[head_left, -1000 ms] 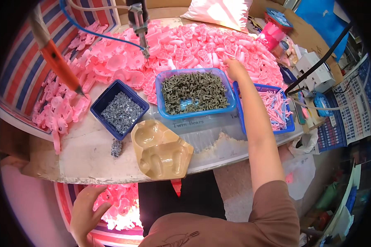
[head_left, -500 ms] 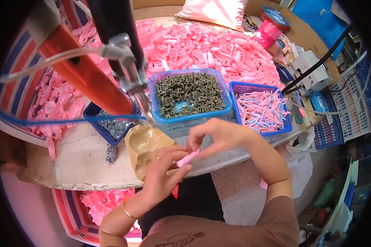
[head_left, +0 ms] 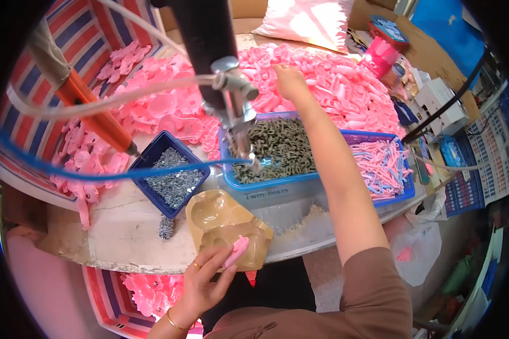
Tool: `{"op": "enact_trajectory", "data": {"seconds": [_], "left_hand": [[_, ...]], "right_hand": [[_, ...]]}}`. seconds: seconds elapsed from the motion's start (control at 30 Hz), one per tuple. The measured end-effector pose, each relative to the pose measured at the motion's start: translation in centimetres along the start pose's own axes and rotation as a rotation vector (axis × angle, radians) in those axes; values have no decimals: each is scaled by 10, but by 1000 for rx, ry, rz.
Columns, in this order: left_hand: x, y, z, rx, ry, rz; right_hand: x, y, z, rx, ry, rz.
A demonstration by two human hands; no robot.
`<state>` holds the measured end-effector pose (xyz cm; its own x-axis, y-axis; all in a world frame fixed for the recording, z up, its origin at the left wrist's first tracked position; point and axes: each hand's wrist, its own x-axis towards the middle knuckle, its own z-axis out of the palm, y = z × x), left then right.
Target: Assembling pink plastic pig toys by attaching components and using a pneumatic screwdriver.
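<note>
My left hand pinches a small pink plastic part between thumb and fingers, just over the near end of a tan moulded holder with rounded hollows. My right arm stretches across the table, above the baskets. My right hand rests at the far pile of pink plastic pieces; its fingertips are hidden among them, so what they grip does not show. Below that forearm stands a blue-rimmed clear tub of dark metal clips.
A dark blue basket holds small silvery parts; a few lie beside it. At right, a blue basket has pink and blue slim pieces. An orange screwdriver and a black-and-metal tool hang over the table, with hoses. Striped bags hold pink parts.
My right hand has left the pink part and reached far forward to the pink pile. My left hand keeps the part and has moved slightly nearer my body. The view has shifted.
</note>
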<state>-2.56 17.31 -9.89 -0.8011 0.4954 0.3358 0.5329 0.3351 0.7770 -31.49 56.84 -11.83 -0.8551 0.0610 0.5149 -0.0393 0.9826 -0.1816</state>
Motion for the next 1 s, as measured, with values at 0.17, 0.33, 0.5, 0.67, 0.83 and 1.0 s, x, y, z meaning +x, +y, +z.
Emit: {"op": "enact_trajectory", "data": {"seconds": [0.17,0.33,0.5,0.67,0.83,1.0], "left_hand": [[-10,-14,1,134,-78,148],[-13,-28,21,270,-172,227],[-5,-23,42,365,-231,275],[-19,-25,46,399,-176,241],[-36,-23,33,325,-80,413],[-45,-32,8,296,-13,501]], "right_hand": [[16,-1,28,-384,-230,67],[15,-8,-4,-325,-96,212],[-28,7,-45,201,126,-6],[-140,-120,-125,488,-257,-143],[-229,-187,-141,449,-375,-568],[-253,-217,-118,393,-291,-657]]}}
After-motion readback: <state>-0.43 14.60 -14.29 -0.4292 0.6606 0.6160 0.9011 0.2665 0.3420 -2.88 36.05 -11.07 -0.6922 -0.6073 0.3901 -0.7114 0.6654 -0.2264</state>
